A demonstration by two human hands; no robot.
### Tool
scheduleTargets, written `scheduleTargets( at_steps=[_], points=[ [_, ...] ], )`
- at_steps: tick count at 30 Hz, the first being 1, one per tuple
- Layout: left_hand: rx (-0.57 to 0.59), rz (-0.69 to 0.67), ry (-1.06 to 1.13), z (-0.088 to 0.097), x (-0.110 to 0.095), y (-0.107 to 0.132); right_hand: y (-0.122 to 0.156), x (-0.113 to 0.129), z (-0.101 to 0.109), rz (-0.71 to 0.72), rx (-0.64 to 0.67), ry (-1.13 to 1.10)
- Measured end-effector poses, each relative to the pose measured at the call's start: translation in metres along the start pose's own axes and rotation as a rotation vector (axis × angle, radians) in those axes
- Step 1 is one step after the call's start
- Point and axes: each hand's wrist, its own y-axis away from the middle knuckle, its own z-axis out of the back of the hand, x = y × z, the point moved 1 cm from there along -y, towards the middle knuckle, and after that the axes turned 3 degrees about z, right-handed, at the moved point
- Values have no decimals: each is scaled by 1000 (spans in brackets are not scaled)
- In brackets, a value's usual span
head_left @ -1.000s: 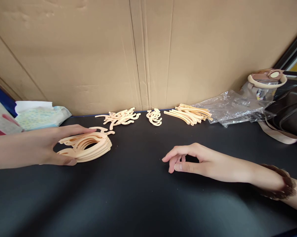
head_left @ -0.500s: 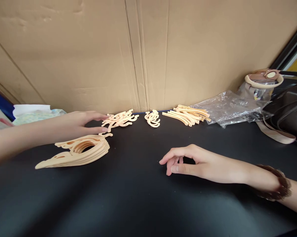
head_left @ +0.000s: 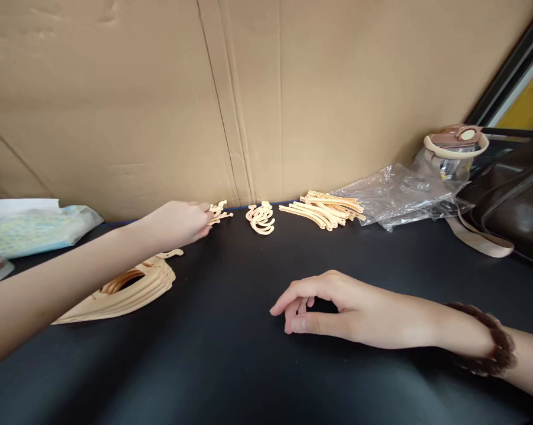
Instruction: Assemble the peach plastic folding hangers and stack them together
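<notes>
My left hand [head_left: 180, 223] reaches to the back of the black table [head_left: 231, 366], its fingers closed over a pile of small curved wooden pieces [head_left: 219, 212]. Under that forearm lies a stack of large curved wooden frames [head_left: 128, 289]. Right of the pile sit a small heap of hook-shaped wooden pieces [head_left: 261, 217] and a bundle of long wooden strips [head_left: 321, 209]. My right hand [head_left: 323, 307] rests on the table in the middle, fingers loosely curled with nothing in them; a brown beaded bracelet [head_left: 487, 342] is on its wrist.
A cardboard wall [head_left: 248, 88] closes the back. A clear plastic bag [head_left: 394, 195], a bottle with a ring lid [head_left: 456, 147] and a dark brown bag [head_left: 514, 200] fill the right rear. A tissue pack [head_left: 31, 227] lies at the left.
My left hand let go of the stack of large frames and reached back to the pile of small curved pieces. The right hand stayed put. The view shifted slightly.
</notes>
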Motion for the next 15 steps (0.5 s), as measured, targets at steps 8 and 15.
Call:
scheduleTargets(
  at_steps=[8, 15],
  points=[
    [62, 253, 27, 39, -17, 4, -1, -2, 0, 24, -4, 4],
    [-72, 466, 395, 62, -34, 13, -1, -1, 0, 12, 0, 1]
  ],
)
